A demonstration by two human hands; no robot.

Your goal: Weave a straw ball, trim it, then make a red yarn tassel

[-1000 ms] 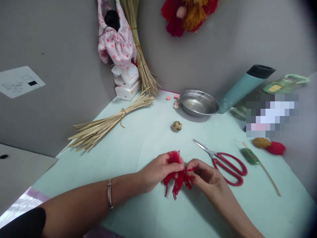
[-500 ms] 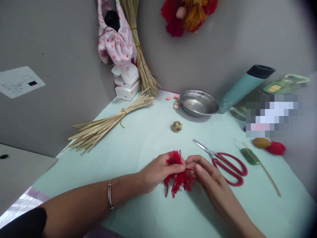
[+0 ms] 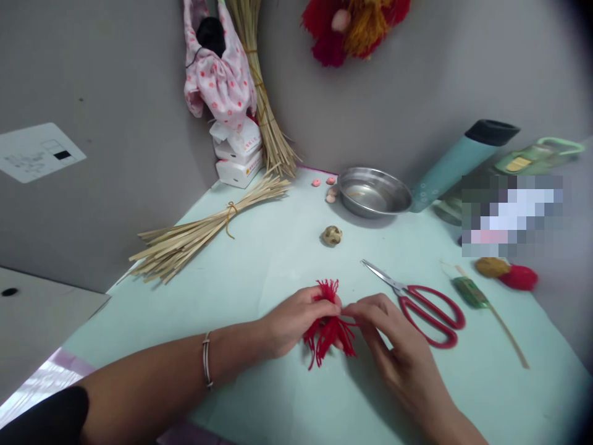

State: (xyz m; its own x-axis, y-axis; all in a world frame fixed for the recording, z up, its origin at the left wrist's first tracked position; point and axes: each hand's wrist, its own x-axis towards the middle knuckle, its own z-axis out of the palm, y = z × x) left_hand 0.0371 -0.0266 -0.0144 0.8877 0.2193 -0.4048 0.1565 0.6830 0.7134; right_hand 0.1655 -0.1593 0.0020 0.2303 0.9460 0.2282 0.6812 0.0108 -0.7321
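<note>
A bundle of red yarn (image 3: 330, 337), its cut strands fanning out above and below, is pinched at the middle by my left hand (image 3: 301, 321). My right hand (image 3: 391, 337) is closed at the fingertips on a red strand that runs out from the bundle's right side. Both hands are just over the pale green table. Just right of my right hand lie scissors (image 3: 417, 303) with red handles, blades pointing up and left. Beyond the hands sits a small woven straw ball (image 3: 332, 235).
A tied bundle of straw strips (image 3: 213, 225) lies at left. At the back stand a steel bowl (image 3: 374, 193), pink beads (image 3: 331, 191), tissue packs (image 3: 238, 161) and a teal tumbler (image 3: 456, 164). Yarn balls (image 3: 519, 278) and green thread on a stick (image 3: 471, 292) lie right.
My right hand has moved slightly right and turned, drawing a red strand out from the bundle. My left hand keeps its pinch, with the bundle shifted a little left.
</note>
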